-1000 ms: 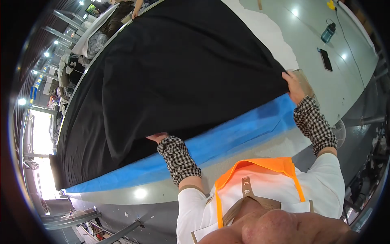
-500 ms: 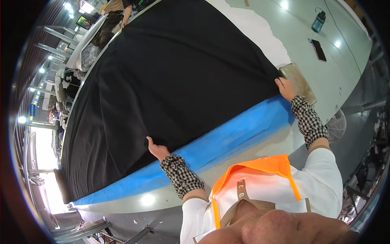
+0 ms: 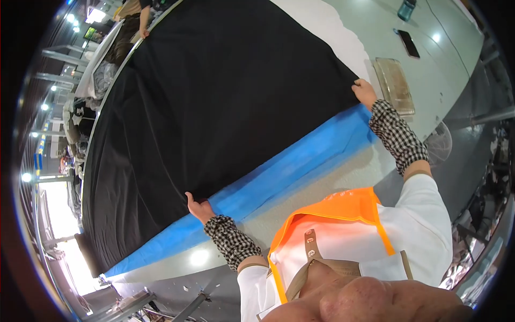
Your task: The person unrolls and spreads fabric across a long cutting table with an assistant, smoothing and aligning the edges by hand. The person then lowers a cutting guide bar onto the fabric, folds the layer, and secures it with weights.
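Observation:
A wide black fabric (image 3: 230,91) covers most of the table, with soft creases toward its left side. Its near edge lies over a blue sheet (image 3: 300,155) that shows as a strip along the front. My right hand (image 3: 365,93) is closed on the fabric's right corner. At the near edge, further left, my left hand (image 3: 200,209) grips the fabric with the thumb on top; its other fingers are mostly hidden. Checkered sleeve covers are on both my forearms.
Right of my right hand lies a tape-wrapped block (image 3: 395,88). Beyond it are a phone (image 3: 409,44) and a bottle (image 3: 406,9) on the pale table (image 3: 445,59). White paper (image 3: 322,24) shows past the fabric. Another person's hand (image 3: 144,33) touches the far left edge.
My right hand has drawn the fabric corner away from the block, leftward in view. My left hand has shifted slightly down and left. The view itself has also moved.

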{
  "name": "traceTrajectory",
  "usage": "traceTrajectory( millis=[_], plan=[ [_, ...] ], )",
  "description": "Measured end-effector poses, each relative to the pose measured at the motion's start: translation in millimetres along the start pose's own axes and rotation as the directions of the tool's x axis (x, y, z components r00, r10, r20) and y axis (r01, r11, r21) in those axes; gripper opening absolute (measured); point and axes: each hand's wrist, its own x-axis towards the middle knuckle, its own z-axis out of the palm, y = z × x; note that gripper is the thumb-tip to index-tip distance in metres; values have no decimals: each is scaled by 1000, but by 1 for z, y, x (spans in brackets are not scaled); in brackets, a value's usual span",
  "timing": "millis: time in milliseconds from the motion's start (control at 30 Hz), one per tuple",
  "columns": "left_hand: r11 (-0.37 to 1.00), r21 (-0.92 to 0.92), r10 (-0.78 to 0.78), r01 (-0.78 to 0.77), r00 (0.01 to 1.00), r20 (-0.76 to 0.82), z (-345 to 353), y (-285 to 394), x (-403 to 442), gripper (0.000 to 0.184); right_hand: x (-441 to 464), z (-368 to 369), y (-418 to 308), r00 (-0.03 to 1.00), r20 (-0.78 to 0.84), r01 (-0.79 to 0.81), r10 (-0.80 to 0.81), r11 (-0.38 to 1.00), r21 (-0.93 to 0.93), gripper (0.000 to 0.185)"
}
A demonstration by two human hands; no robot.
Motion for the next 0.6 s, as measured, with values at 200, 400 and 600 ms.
traceTrajectory(
  millis=[200,400,600],
  plan=[
    [999,28,-20,19,1000,10,6,-1,-2,37,-32,-16,-59,995,-70,39,-66,943,-331,55],
    [998,-11,-62,62,998,-8,13,2,-13,36,-26,-13,-48,956,-151,140,-253,841,-523,54],
    [998,26,-60,60,998,-9,14,4,-15,34,-20,-21,-55,974,-168,39,-150,846,-531,52]
  ],
)
